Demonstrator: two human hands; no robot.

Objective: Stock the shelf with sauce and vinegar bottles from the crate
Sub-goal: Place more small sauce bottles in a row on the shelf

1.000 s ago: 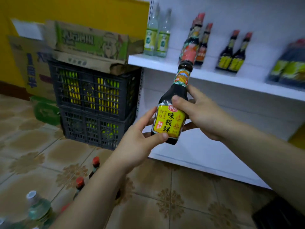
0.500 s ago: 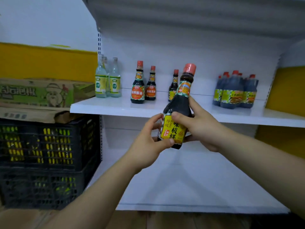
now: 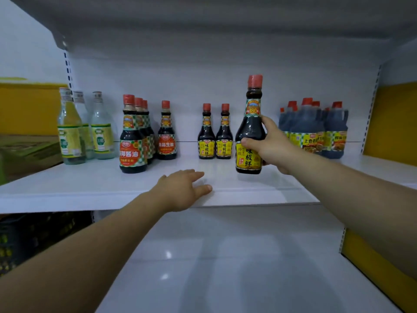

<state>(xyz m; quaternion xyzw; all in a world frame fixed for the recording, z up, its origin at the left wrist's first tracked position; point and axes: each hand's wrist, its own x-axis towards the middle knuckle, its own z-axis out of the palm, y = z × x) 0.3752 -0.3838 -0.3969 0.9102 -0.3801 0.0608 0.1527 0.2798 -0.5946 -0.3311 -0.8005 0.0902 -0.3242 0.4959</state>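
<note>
**Sauce bottle held at the shelf**

Right of centre, the right hand (image 3: 269, 146) grips an upright yellow-label sauce bottle (image 3: 250, 136) just above the white shelf (image 3: 94, 188). At lower centre, the left hand (image 3: 180, 190) rests flat on the shelf, fingers extended, holding nothing.

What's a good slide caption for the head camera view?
Right hand holds a yellow-label sauce bottle at the white shelf near two matching bottles; left hand open at shelf edge.
</note>
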